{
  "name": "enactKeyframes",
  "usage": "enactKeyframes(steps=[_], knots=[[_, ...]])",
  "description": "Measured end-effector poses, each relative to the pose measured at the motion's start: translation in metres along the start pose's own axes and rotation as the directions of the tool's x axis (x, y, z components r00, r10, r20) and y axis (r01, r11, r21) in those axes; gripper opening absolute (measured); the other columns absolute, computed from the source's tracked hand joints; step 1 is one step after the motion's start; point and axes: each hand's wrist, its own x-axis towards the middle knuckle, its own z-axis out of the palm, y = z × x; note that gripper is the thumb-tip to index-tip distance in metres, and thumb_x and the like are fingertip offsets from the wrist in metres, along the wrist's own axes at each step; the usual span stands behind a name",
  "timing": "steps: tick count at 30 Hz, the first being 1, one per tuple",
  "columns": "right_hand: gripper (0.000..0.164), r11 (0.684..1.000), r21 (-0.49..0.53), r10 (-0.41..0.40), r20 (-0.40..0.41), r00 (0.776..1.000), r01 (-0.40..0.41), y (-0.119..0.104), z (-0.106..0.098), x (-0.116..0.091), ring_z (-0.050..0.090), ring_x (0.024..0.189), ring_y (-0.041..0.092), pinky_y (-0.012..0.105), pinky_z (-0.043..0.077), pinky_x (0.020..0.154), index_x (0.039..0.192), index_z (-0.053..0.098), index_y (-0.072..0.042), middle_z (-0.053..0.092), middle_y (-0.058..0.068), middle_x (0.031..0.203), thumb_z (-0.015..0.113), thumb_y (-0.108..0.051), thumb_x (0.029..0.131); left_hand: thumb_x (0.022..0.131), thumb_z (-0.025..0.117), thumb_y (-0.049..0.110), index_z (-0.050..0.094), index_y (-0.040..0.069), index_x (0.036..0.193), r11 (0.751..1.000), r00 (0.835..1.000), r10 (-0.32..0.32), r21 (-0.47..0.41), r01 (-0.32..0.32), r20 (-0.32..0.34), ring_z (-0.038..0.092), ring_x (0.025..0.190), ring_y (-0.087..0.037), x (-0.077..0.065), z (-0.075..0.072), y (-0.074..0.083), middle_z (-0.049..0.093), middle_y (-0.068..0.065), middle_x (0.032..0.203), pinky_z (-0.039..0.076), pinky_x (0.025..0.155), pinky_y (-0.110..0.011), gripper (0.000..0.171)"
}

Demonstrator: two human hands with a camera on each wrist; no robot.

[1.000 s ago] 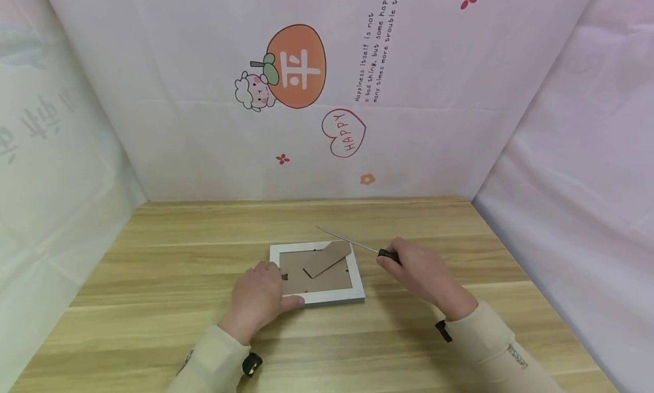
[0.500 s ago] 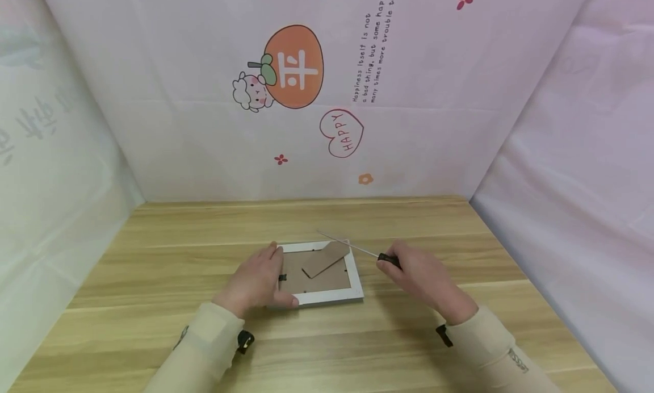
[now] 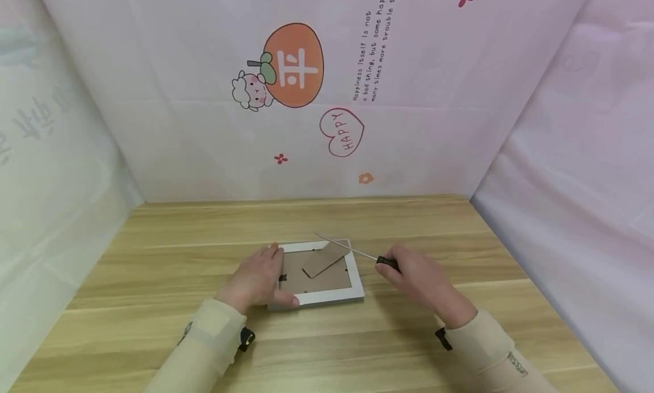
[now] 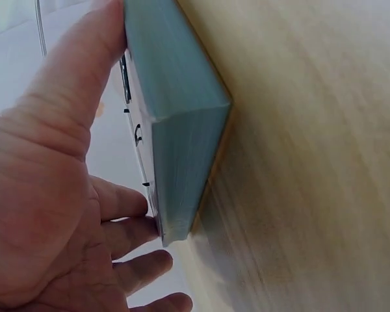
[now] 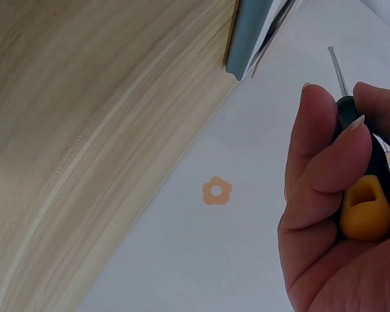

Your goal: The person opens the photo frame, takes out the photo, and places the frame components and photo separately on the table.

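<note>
A white-edged photo frame (image 3: 329,296) lies back side up on the wooden table, its brown backing board (image 3: 294,263) showing, with a brown stand leg (image 3: 327,259) slanted across it. My left hand (image 3: 254,279) spans the frame's left end, thumb on the near side and fingers near the far corner. In the left wrist view, those fingers (image 4: 125,237) look straight and relaxed against the frame. My right hand (image 3: 421,279) grips a screwdriver by its dark handle (image 5: 367,208) with a yellow end. The thin metal shaft (image 3: 360,252) points left above the frame's far right corner.
The wooden table (image 3: 327,353) extends around the frame on every side. A white printed cloth (image 3: 434,126) hangs at the back, and more white cloth (image 3: 577,200) walls in both sides. Small dark metal tabs (image 3: 283,277) sit along the backing's edges.
My left hand has shifted a little left and its fingers have stretched toward the frame's far corner. The screwdriver has dipped slightly in my right hand. The frame has barely moved.
</note>
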Motion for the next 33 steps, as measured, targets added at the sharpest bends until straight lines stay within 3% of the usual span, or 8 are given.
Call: enactKeyframes(steps=[12, 20, 26, 33], knots=[[0.028, 1.0, -0.005, -0.002, -0.013, 1.0, 0.002, 0.0, 0.005, 0.001, 0.045, 0.058, 0.012, 0.032, 0.037, 0.049, 0.091, 0.059, -0.018, 0.051, -0.005, 0.068, 0.059, -0.046, 0.093, 0.065, 0.069, 0.076, 0.032, -0.007, 0.147, 0.997, 0.996, -0.08, 0.002, 0.08, -0.035, 0.027, 0.141, -0.043, -0.007, 0.004, 0.012, 0.03, -0.03, 0.153, 0.025, 0.114, -0.054, 0.123], [0.028, 1.0, -0.01, 0.009, -0.022, 1.0, -0.009, 0.0, 0.007, 0.001, 0.048, 0.061, 0.013, 0.033, 0.04, 0.052, 0.091, 0.06, -0.019, 0.054, -0.005, 0.072, 0.06, -0.046, 0.092, 0.066, 0.064, 0.081, 0.035, -0.01, 0.145, 0.991, 0.991, -0.119, 0.049, 0.122, -0.058, 0.029, 0.138, -0.046, -0.009, 0.007, 0.019, 0.033, -0.034, 0.15, 0.026, 0.113, -0.057, 0.124], [0.027, 1.0, -0.002, 0.015, -0.022, 1.0, -0.015, 0.002, 0.009, 0.0, 0.048, 0.061, 0.013, 0.033, 0.04, 0.052, 0.092, 0.059, -0.02, 0.055, -0.006, 0.072, 0.06, -0.047, 0.092, 0.064, 0.062, 0.083, 0.035, -0.01, 0.145, 0.98, 0.982, -0.18, 0.074, 0.184, -0.061, 0.032, 0.136, -0.047, -0.013, 0.008, 0.026, 0.034, -0.035, 0.148, 0.029, 0.111, -0.056, 0.126], [0.027, 1.0, -0.003, 0.007, -0.031, 0.999, -0.007, 0.002, 0.01, 0.0, 0.048, 0.062, 0.012, 0.032, 0.04, 0.053, 0.093, 0.06, -0.019, 0.055, -0.006, 0.073, 0.06, -0.046, 0.092, 0.062, 0.06, 0.087, 0.041, -0.012, 0.139, 0.965, 0.967, -0.217, 0.122, 0.233, -0.132, 0.044, 0.125, -0.046, -0.016, 0.012, 0.034, 0.045, -0.035, 0.137, 0.038, 0.104, -0.055, 0.126]])
